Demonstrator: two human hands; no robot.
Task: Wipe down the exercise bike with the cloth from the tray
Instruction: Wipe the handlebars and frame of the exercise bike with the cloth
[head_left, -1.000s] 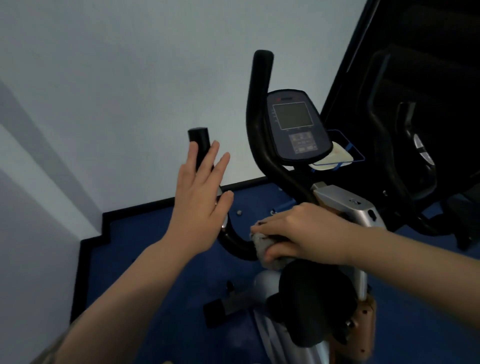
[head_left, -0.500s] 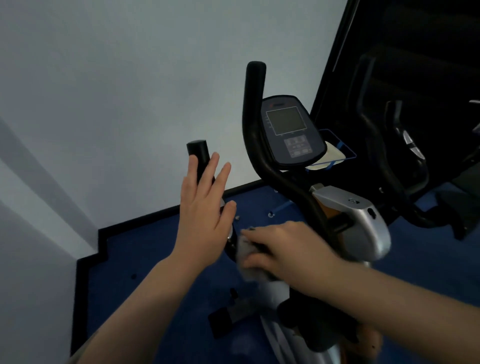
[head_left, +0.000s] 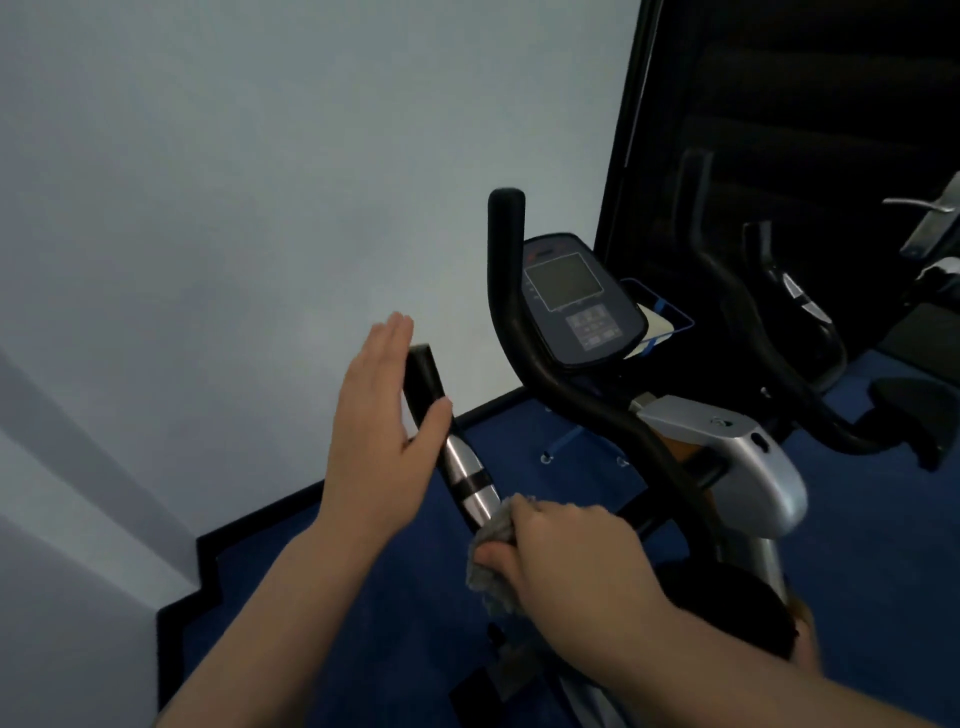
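Observation:
The exercise bike (head_left: 727, 452) stands before me with black curved handlebars and a dark console (head_left: 576, 301). My right hand (head_left: 566, 556) grips a grey cloth (head_left: 493, 561) and presses it on the lower bend of the left handlebar (head_left: 462, 467), just below its silver sensor section. My left hand (head_left: 379, 421) is held flat with straight fingers beside that handlebar's black end grip, thumb touching the bar. A blue tray (head_left: 670, 317) holding a pale item sits behind the console.
A pale wall fills the left and back. Blue carpet (head_left: 363, 571) with a black skirting edge covers the floor. A dark mirror or glass panel (head_left: 779, 130) on the right shows the bike's reflection and a door handle (head_left: 924, 208).
My right hand has slid the cloth left along the handlebar bend, toward the silver section. My left hand has turned edge-on next to the end grip. My view has tilted upward.

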